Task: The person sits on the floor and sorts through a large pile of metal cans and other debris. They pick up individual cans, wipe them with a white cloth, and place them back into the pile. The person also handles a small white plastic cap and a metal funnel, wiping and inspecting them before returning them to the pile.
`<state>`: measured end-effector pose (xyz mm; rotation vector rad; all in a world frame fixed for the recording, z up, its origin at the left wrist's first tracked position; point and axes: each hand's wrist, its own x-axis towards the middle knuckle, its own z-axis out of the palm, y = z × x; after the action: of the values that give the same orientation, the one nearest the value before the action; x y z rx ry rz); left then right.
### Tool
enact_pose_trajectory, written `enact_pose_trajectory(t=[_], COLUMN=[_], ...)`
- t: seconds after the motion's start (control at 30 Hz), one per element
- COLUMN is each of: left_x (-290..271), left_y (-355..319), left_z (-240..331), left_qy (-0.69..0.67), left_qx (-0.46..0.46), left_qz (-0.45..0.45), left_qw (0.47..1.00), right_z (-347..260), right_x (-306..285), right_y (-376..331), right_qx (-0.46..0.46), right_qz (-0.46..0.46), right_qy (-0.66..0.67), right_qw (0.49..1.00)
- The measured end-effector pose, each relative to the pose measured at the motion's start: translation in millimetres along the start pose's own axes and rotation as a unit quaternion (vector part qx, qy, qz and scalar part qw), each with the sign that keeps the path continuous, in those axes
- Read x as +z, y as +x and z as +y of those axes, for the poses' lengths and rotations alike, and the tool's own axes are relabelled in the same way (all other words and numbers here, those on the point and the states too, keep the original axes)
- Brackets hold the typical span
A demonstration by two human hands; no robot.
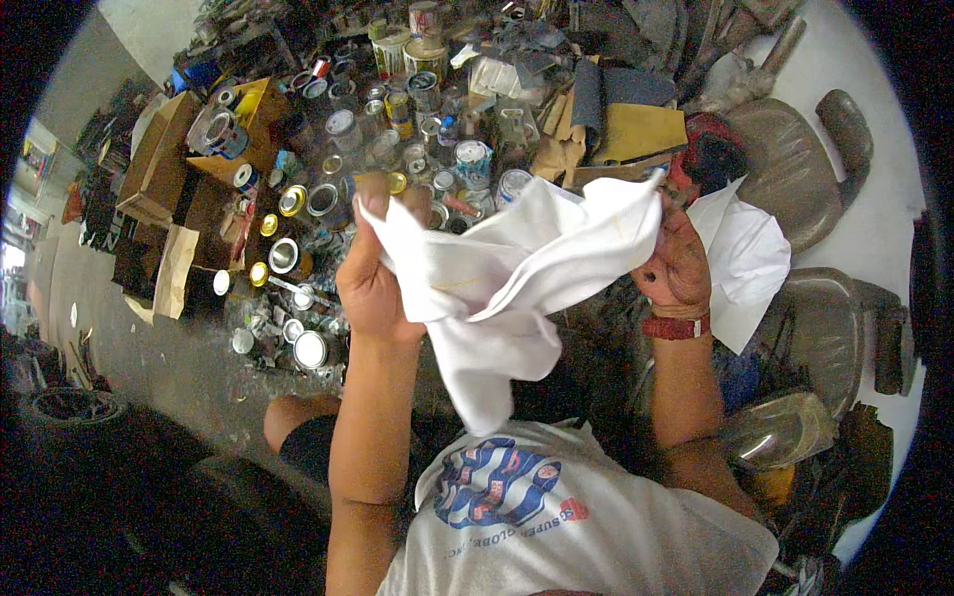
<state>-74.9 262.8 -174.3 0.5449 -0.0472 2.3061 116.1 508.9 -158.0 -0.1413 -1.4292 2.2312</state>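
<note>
A white cloth (517,268) hangs stretched between my two raised hands, its middle sagging in loose folds and one end drooping toward my shirt. My left hand (376,273) grips its left corner, fingers closed and slightly blurred. On the other side my right hand (678,263) pinches the cloth's upper right corner between thumb and fingers; a red band circles that wrist. Just right of the right hand, a crumpled white sheet (750,253) lies near a chair.
Many paint cans (472,159) and lids crowd the surface beyond my hands. Open cardboard boxes (164,154) stand at the far left. Yellow sandpaper-like sheets (641,134) lie at the back right. Brown chairs (780,169) line the right side; a clear plastic container (785,432) sits below them.
</note>
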Motion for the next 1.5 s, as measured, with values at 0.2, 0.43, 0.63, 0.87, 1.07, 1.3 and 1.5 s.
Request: enact_pose_trajectory(t=[0.2,0.43,0.63,0.87,1.07,1.3,1.5], left_x=[-76,-66,21,86,94,-56,-84], left_y=[-80,-86,-24,25,1,-53,-95], left_z=[14,18,17,-31,-7,15,24], left_qy=[0.070,0.669,0.901,0.666,0.680,0.470,0.439], left_qx=[0.018,0.112,-0.033,0.031,-0.152,-0.255,-0.232], left_qz=[0.242,0.282,-0.107,-0.061,0.124,0.339,0.324], left_qw=[0.968,0.678,0.418,0.743,0.707,0.774,0.805], right_z=[8,33,19,-49,-69,16,51], right_x=[9,21,52,56,38,37,36], right_y=[13,16,21,21,8,-10,-23], right_qx=[0.003,0.116,0.069,-0.122,-0.152,-0.004,0.108], right_qz=[-0.097,-0.091,-0.119,-0.080,-0.038,0.011,0.012], right_qy=[-0.039,-0.077,-0.085,-0.019,-0.052,-0.137,-0.275], right_qw=[0.994,0.986,0.987,0.989,0.986,0.990,0.955])
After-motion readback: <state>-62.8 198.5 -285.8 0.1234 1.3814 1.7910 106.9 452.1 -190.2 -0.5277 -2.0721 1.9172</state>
